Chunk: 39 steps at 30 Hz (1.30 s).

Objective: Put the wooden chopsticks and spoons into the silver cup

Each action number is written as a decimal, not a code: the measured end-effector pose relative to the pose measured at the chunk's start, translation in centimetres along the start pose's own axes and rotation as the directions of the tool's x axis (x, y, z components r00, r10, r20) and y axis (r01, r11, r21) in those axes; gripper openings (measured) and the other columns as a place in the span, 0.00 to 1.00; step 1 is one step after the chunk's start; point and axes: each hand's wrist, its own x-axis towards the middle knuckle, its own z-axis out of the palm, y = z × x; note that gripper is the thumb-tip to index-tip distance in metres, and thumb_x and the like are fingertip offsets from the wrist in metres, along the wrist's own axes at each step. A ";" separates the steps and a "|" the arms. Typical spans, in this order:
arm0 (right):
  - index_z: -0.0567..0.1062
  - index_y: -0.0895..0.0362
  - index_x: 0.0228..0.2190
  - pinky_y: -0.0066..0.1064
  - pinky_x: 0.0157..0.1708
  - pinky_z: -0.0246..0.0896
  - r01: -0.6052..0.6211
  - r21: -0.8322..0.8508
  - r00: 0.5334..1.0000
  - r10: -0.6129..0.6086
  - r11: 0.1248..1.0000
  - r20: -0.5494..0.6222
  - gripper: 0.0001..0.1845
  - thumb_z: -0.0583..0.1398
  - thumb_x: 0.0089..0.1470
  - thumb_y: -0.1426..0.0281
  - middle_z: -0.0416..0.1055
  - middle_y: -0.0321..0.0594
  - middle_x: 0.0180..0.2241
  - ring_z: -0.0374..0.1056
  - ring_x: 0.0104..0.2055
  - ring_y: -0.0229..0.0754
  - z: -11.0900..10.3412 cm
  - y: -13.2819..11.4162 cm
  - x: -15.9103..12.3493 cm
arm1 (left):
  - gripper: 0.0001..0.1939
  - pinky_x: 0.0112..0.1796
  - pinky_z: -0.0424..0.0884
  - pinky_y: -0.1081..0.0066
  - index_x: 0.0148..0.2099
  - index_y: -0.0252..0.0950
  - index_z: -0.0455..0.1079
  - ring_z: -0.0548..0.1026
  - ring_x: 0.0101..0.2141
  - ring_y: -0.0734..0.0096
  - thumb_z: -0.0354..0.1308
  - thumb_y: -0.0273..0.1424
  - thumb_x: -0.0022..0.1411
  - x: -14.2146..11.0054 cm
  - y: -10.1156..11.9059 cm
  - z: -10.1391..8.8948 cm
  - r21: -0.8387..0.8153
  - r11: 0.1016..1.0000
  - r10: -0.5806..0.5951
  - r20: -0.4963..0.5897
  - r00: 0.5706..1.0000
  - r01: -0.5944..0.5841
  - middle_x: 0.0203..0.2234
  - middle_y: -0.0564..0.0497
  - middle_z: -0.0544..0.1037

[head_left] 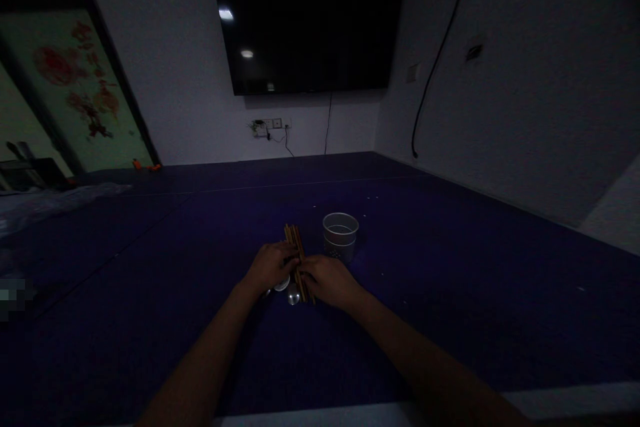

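Note:
Several wooden chopsticks (301, 241) lie in a loose bundle on the dark blue surface, between my two hands. My left hand (273, 265) is curled over the bundle's left side, its fingers closed on the sticks. From the other side my right hand (327, 278) pinches the same bundle about its middle. Just below my left hand a shiny metal spoon (293, 293) shows its bowl, and a second spoon (283, 283) is partly covered by that hand. A metal cup-shaped holder (341, 240) with small holes near its base stands upright behind my right hand.
A large dark television (313, 23) hangs on the far wall above sockets (273, 124) and cables. Clear plastic sheeting (60, 203) lies at the left. Small white specks dot the blue surface (450, 293). A black cable (437, 67) runs down the right wall.

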 end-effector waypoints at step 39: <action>0.76 0.62 0.36 0.27 0.34 0.63 -0.388 -0.203 0.921 0.388 0.899 -0.040 0.16 0.49 0.57 0.76 0.74 0.52 0.37 0.72 0.38 0.44 0.8 -1.6 0.5 | 0.22 0.55 0.56 0.53 0.54 0.41 0.65 0.63 0.56 0.59 0.47 0.43 0.62 -0.1 0.5 0.6 0.100 0.981 -0.166 -0.025 0.986 0.168 0.54 0.45 0.69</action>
